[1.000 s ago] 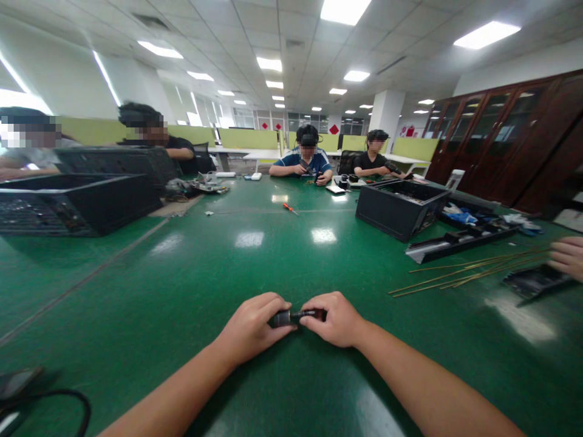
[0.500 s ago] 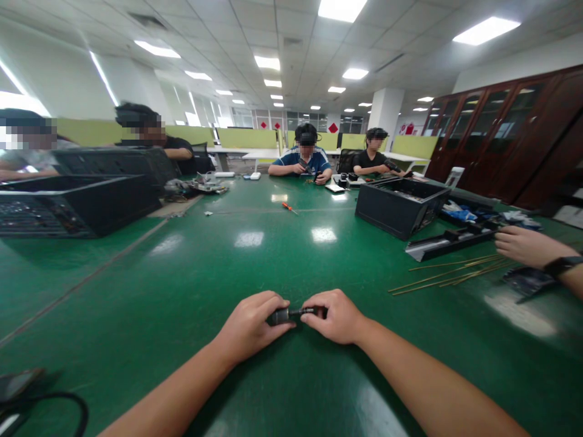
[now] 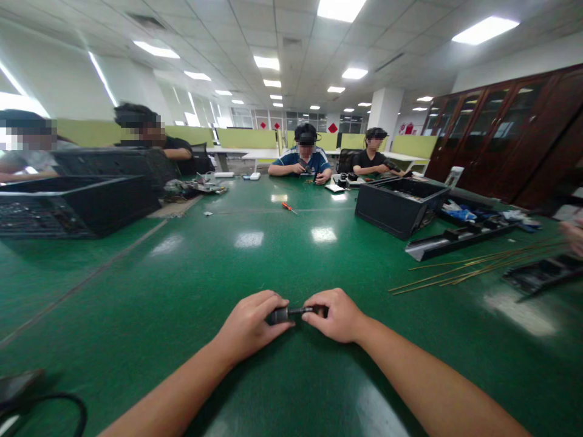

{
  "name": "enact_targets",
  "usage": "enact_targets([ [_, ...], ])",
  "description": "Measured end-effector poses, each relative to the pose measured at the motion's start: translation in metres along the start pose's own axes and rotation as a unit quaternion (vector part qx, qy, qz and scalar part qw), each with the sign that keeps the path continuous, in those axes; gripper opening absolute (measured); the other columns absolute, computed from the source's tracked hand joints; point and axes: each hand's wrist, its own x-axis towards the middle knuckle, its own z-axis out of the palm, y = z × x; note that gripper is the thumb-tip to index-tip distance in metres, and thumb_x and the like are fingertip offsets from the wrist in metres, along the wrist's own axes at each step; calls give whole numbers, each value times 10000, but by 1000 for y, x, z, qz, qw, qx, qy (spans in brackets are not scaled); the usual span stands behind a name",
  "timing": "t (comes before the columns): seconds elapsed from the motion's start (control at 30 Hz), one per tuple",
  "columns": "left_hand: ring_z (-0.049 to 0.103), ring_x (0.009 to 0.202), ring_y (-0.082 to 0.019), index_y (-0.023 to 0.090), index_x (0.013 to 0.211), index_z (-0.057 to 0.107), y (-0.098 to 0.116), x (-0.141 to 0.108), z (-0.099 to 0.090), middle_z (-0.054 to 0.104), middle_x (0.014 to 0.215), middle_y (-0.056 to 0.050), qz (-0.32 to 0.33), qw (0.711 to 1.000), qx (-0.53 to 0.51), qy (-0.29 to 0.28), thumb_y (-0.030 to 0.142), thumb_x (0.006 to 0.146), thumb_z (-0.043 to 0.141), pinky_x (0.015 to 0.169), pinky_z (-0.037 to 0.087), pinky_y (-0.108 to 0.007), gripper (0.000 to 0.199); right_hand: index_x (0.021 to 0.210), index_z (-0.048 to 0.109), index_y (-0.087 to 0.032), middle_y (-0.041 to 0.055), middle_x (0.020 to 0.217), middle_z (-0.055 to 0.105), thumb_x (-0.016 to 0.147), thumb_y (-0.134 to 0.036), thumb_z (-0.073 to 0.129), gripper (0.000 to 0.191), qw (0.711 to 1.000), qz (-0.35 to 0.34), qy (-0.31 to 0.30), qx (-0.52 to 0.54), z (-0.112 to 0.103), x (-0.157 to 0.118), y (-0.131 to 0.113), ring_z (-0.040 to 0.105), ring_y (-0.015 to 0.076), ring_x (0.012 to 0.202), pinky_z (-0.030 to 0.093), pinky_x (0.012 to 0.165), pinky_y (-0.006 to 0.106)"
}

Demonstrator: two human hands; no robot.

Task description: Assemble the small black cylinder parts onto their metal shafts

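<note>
Dark tool [image 3: 281, 315]: near side of desk [image 3: 204, 273], ends hidden, type unclear | left hand [image 3: 255, 321], right hand [image 3: 337, 317]: fingers pinching opposite ends | orange screwdriver [image 3: 286, 207]: beyond | co-worker's hand [image 3: 574, 235]: right edge, blurred, cut off

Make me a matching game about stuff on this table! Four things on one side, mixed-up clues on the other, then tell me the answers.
Things:
1. dark cylinder
2. thin shaft
3. screwdriver
4. long thin rods

Clues:
A. yellowish-brown, lying toward the right
B. gripped by the left hand
C. orange handle, lying beyond both hands
D. runs toward the right hand

Pairs: 1-B, 2-D, 3-C, 4-A
</note>
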Motion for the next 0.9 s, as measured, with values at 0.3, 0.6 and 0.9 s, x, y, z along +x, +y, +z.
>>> enact_targets([
  [0.3,646,772,-160,183,1020,619,-1,1,-2,676,869,-45,-6,1000,-6,4,323,835,693,698,526,-267,243,898,739,-204,-6,695,666,844,-292,648,138,1000,12,7,7,-1,0,0,569,113,605,403,612,212],
  [0.6,644,776,-165,180,1023,622,-3,0,-4,673,873,-53,-7,1000,-3,-1,326,844,685,701,528,-275,240,898,745,-199,-5,686,669,844,-293,652,143,1000,19,3,2,-3,1,1,574,109,598,403,604,210],
  [0.9,653,793,-165,183,1033,627,-5,1,-5,679,891,-54,-1,1000,5,-2,324,847,682,716,532,-270,240,902,748,-197,1,693,677,842,-304,654,155,1000,18,7,-2,-4,1,2,577,111,593,404,601,212],
])
